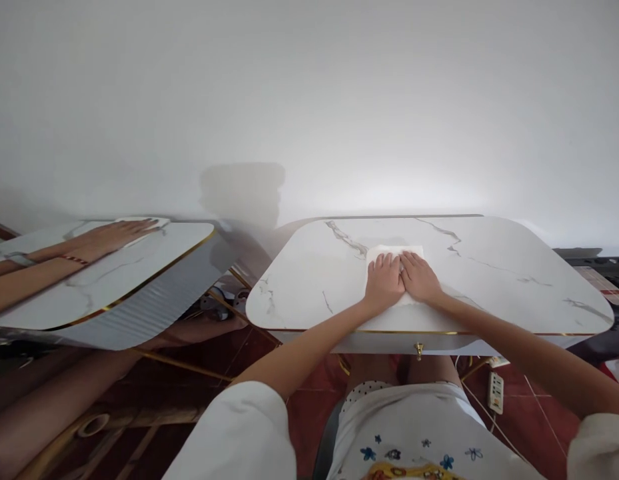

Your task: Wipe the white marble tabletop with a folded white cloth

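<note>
My left hand (pixel 386 280) lies on a folded white wipe (pixel 388 249), pressing it against the white marble-patterned table (pixel 289 280). Close beside it, almost touching, my right hand (pixel 420 277) rests on the same wipe. Both hands have their fingers laid out flat, pointing toward the wall. The wipe shows past the fingertips and between the wrists; whether it is cloth or paper I cannot tell. It sits a little left of the tabletop's middle. A small gold knob (pixel 419 351) is on the drawer front below the gold edge trim.
At left, another person's hands (pixel 122 233) press a white wipe on a similar table (pixel 139 280). A wall (pixel 309 100) stands right behind both tables. Below right, a power strip (pixel 496 393) with cords hangs or lies near the red tiled floor (pixel 534 427). Dark items sit at far right.
</note>
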Available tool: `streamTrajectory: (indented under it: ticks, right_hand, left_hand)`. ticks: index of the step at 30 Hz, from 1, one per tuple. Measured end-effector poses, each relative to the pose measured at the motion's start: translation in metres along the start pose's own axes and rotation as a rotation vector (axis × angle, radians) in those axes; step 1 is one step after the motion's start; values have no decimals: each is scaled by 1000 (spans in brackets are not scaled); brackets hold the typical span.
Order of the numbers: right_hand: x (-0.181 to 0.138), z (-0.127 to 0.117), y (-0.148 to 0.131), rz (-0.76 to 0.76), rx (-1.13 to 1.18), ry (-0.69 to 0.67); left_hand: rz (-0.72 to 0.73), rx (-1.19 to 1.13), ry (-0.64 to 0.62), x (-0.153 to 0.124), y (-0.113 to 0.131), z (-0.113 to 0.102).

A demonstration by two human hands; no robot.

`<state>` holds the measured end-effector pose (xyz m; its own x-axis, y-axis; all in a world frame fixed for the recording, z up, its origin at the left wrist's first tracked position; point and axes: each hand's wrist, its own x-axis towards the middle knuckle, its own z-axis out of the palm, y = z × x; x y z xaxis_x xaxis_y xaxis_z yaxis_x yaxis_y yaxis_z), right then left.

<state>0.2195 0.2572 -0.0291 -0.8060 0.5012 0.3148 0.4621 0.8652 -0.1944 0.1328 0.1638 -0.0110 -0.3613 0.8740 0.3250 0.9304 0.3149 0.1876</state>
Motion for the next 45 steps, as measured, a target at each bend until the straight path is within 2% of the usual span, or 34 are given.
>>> streamTrajectory:
  ticks: [11, 22, 28, 35, 45]
  right_hand:
    - [92, 10, 29, 57, 5, -45]
    - [156, 28, 42, 39, 45, -36]
    - [172, 37, 52, 31, 50, -43]
    - [181, 35, 72, 45, 46, -43]
    - [164, 25, 92, 71, -3, -12]
  left_hand:
    - [-15, -17, 7, 93, -34, 23]
    - [-32, -10, 17, 147, -68, 36]
    - [-37, -7, 10, 163, -73, 42]
    - [-38, 7, 7, 181, -61, 48]
    - [-10, -3, 12, 181, -35, 56]
